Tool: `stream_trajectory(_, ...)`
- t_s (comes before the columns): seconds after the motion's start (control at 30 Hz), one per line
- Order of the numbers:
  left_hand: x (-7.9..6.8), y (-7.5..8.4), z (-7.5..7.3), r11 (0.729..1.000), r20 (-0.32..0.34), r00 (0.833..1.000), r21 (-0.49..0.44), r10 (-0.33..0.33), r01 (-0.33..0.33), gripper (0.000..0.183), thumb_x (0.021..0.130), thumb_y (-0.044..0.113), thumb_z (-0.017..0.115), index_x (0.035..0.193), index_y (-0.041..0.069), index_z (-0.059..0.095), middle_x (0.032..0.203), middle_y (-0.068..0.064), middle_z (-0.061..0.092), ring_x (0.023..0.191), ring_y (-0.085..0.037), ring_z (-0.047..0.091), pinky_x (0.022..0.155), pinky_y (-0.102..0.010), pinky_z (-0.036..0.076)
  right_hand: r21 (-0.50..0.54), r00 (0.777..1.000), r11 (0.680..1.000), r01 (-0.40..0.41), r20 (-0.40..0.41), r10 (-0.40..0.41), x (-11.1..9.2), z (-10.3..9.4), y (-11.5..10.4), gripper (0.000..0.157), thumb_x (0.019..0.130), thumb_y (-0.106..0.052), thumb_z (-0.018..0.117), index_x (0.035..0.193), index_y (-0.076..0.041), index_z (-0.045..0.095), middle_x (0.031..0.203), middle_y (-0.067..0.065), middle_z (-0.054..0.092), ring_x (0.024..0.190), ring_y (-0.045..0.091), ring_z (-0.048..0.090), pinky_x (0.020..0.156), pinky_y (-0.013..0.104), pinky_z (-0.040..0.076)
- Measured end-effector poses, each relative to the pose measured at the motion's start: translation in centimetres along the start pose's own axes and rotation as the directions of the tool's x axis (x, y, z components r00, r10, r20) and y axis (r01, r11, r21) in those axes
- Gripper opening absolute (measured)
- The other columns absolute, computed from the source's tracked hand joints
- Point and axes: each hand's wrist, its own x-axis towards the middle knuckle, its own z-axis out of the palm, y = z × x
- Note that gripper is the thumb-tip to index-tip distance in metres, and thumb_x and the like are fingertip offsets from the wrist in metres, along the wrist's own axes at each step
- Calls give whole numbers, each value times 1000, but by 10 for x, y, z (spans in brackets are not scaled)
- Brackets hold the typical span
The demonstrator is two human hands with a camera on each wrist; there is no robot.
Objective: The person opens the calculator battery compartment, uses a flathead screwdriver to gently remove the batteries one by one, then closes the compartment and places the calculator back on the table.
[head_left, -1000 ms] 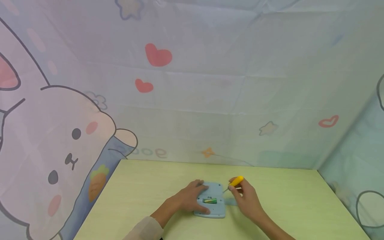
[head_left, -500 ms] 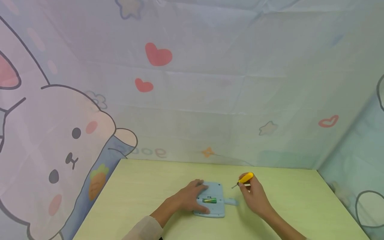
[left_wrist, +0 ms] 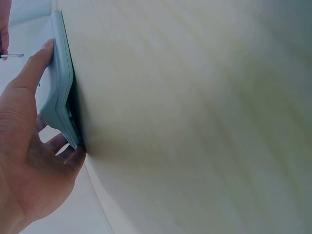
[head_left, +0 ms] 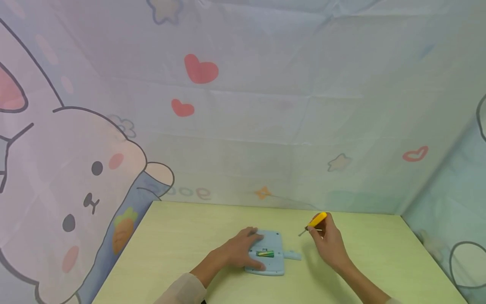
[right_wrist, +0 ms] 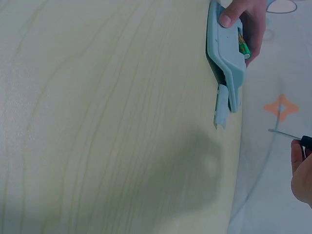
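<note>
A flat light-blue plastic device [head_left: 273, 241] lies back side up on the table, small screw holes along its edges. A green battery [head_left: 265, 254] sits in its open compartment. My left hand [head_left: 239, 250] holds the device by its left side; the left wrist view shows the thumb [left_wrist: 39, 63] on one edge and the fingers curled at the other. To the right, my right hand [head_left: 331, 247] pinches a small screwdriver [head_left: 318, 218] with a yellow handle, its metal tip in the air, apart from the device. A narrow light-blue strip [head_left: 292, 255] juts out at the device's right edge.
The pale yellow-green wooden table [head_left: 182, 236] reaches back to a cloth backdrop [head_left: 243, 147] printed with hearts, stars and a rabbit. More cloth [head_left: 455, 202] hangs on the right side.
My right hand has moved right and away with the screwdriver, from the device's right edge. The light-blue strip, partly hidden before, now shows whole. The left hand stays in place.
</note>
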Motion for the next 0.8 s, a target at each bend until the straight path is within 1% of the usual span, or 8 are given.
stream_trajectory(0.13, 0, 0, 0, 1000, -1, 1000, -4, -2, 2, 96, 72, 75, 70, 151, 27, 42, 162, -5, 26, 148, -27, 24, 112, -50, 35, 38, 1000, 999, -10, 2, 10, 1, -4, 3, 28, 98, -4, 59, 121, -7, 43, 105, 12, 61, 101, 28, 69, 83, 18, 54)
stream_trajectory(0.27, 0, 0, 0, 1000, -1, 1000, -4, -5, 5, 96, 72, 75, 70, 151, 28, 42, 161, -4, 26, 148, -27, 25, 111, -49, 35, 23, 999, 999, -32, -10, 32, 1, -7, 4, 32, 98, -6, 61, 124, -4, 42, 110, 14, 61, 101, 27, 69, 79, 17, 54)
stream_trajectory(0.4, 0, 0, 1, 1000, 0, 1000, -2, -6, 6, 96, 72, 75, 70, 151, 28, 42, 161, -4, 26, 148, -27, 25, 112, -49, 35, 2, 998, 999, -47, -36, 47, 2, -10, 5, 36, 96, -7, 65, 124, -2, 43, 109, 12, 62, 96, 24, 69, 76, 17, 55)
stream_trajectory(0.57, 0, 0, 0, 1000, -2, 1000, -1, 2, -2, 96, 72, 74, 70, 151, 27, 42, 161, -5, 26, 148, -27, 25, 112, -49, 34, -18, 995, 998, -63, -73, 61, 3, -13, 8, 35, 94, -9, 69, 120, -4, 46, 105, 10, 65, 92, 18, 68, 75, 17, 55)
stream_trajectory(0.8, 0, 0, 1, 1000, -2, 1000, -8, 1, -1, 95, 73, 73, 71, 151, 26, 43, 161, -6, 26, 148, -28, 25, 112, -50, 35, -64, 991, 994, -84, -108, 76, 3, -17, 13, 32, 93, -14, 71, 118, -6, 52, 104, 7, 66, 92, 18, 67, 76, 14, 53)
